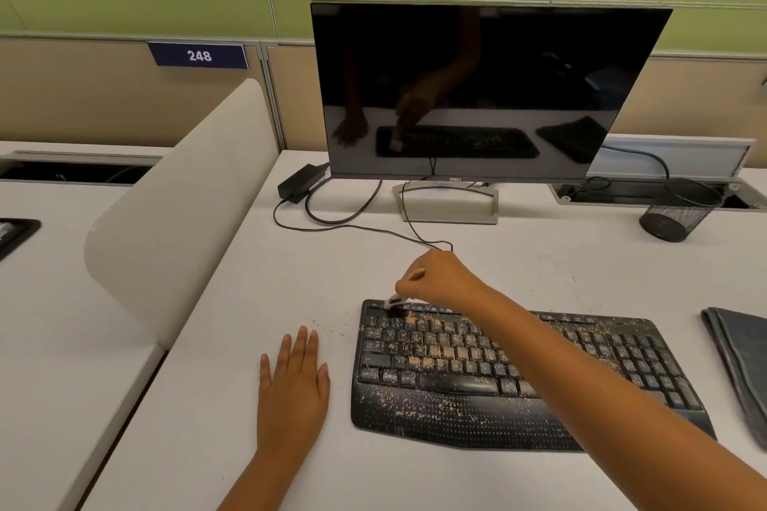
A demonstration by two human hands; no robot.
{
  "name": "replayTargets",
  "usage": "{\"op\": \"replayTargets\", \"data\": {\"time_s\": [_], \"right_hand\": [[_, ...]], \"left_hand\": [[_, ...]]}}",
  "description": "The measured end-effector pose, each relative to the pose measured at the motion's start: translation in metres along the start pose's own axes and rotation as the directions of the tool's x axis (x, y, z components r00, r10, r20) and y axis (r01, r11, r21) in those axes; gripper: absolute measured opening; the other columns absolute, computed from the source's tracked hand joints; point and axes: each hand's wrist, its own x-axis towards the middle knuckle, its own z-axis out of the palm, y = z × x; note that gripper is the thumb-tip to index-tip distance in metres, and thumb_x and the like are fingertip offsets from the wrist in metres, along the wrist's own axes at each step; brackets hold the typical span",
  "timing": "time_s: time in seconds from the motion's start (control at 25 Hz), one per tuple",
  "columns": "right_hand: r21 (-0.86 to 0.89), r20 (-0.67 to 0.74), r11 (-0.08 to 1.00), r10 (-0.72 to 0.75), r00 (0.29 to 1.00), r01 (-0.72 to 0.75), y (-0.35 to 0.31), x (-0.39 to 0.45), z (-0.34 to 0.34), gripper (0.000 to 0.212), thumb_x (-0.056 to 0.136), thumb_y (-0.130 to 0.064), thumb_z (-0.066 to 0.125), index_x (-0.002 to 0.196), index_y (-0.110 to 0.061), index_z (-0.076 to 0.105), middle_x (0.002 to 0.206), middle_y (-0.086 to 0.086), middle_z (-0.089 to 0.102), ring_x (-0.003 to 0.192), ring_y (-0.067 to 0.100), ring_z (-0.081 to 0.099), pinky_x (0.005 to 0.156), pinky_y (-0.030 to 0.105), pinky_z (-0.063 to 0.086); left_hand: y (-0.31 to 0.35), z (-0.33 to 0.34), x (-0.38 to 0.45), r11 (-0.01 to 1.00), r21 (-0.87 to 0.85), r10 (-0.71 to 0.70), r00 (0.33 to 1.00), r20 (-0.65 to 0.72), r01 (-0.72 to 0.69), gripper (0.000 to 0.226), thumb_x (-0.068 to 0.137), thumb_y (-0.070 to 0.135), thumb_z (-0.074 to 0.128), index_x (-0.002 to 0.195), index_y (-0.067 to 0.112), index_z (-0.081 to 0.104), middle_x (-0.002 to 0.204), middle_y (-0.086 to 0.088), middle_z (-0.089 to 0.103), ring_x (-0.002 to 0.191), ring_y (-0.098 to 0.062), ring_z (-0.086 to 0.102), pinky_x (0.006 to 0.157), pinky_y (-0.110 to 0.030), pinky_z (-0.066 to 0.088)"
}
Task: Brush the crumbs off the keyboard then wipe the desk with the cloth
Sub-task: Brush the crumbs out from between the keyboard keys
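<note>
We saw the black ergonomic keyboard (519, 373) lying on the white desk (249, 448), in front of the dark Dell monitor (477, 91), with pale crumbs (431, 353) scattered thickly over its keys and palm rest. A few specks also lay on the desk just left of the keyboard.

The right hand (440, 280) reached across the keyboard to its far left corner, its fingers curled around a small brush (394, 300). The wooden end of the handle stuck out above the fist, and the pale bristles touched the top row of keys at that corner.

The left hand (292, 382) lay flat on the desk just beside the keyboard's left edge, palm down, fingers straight and close together, holding nothing.

The grey cloth (743, 369), folded, lay on the desk to the right of the keyboard, near it but apart, partly cut off by the frame's edge.

Behind the keyboard we noted a black cable (352, 225) running across the desk from a power adapter (301, 180) beside the monitor stand (448, 205). A black mesh pen cup (674, 218) stood at the far right, and a rounded cream divider (178, 212) stood along the desk's left side. A blue plate reading 248 (198, 55) hung on the partition behind.
</note>
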Motion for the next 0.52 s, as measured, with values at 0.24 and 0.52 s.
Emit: {"op": "replayTargets", "data": {"time_s": [0.24, 0.52], "right_hand": [[0.024, -0.034, 0.999, 0.023, 0.999, -0.022, 0.005, 0.003, -0.011, 0.033, 0.081, -0.019, 0.058, 0.087, 0.013, 0.066, 0.098, 0.021, 0.070, 0.056, 0.013, 0.039, 0.048, 0.023, 0.029], [0.088, -0.044, 0.996, 0.037, 0.998, -0.033, 0.012, 0.002, -0.005, 0.036, 0.086, -0.022, 0.059, 0.088, 0.013, 0.066, 0.089, 0.029, 0.066, 0.060, 0.017, 0.042, 0.056, 0.025, 0.033]], "left_hand": [[-0.002, 0.005, -0.001, 1.000, 0.008, 0.006, 1.000, 0.002, -0.006, 0.058, 0.095, 0.038, 0.015, 0.131, 0.010, 0.051, 0.135, -0.007, 0.051, 0.125, -0.026, 0.048, 0.106, -0.045, 0.020], [-0.001, 0.005, 0.000, 0.999, 0.024, 0.026, 0.999, -0.022, -0.026, 0.055, 0.089, 0.034, 0.026, 0.130, 0.008, 0.052, 0.135, -0.008, 0.051, 0.123, -0.028, 0.049, 0.105, -0.049, 0.026]]}}
